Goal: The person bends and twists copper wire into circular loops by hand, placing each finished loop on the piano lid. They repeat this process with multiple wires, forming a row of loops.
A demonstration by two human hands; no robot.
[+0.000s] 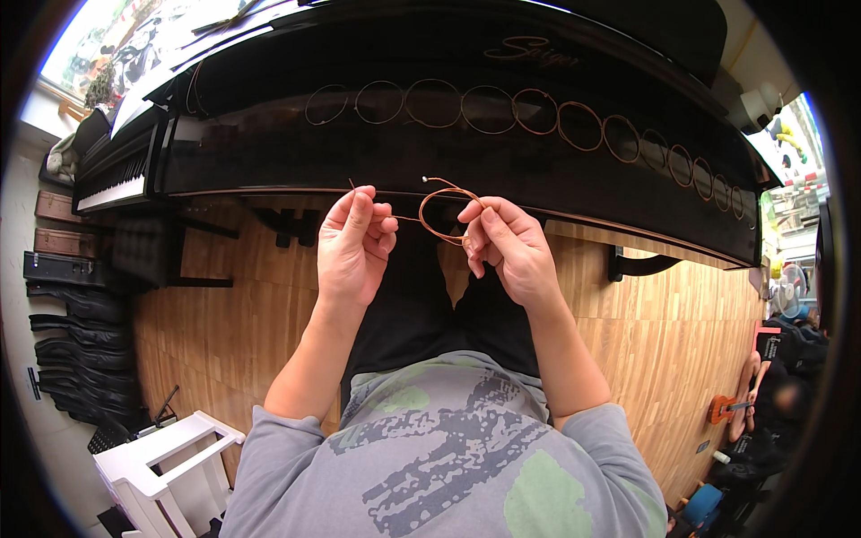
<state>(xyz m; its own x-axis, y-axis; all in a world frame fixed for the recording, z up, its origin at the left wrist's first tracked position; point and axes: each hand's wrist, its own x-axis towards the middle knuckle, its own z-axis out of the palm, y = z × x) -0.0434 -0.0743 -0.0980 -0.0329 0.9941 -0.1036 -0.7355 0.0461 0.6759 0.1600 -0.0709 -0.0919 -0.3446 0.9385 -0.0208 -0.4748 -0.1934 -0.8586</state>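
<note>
In front of my body I hold a copper-coloured guitar string (421,212), wound into a loose loop. My right hand (517,255) is closed, pinching the right side of the loop between thumb and fingers. A small ball end (424,179) sticks up above the loop. My left hand (352,255) is closed too, with thumb and forefinger gripping the string's other end, a short tip poking out above. Past my hands, several coiled strings (489,86) lie in a row along the glossy black piano (296,170), silvery ones left of centre and coppery ones to the right.
A keyboard (121,192) and a black bench (143,247) stand at the left, with black cases (76,354) along the wall. A white wooden frame (170,466) is at lower left. On the right a person in black (767,448) is beside a small orange guitar (720,410).
</note>
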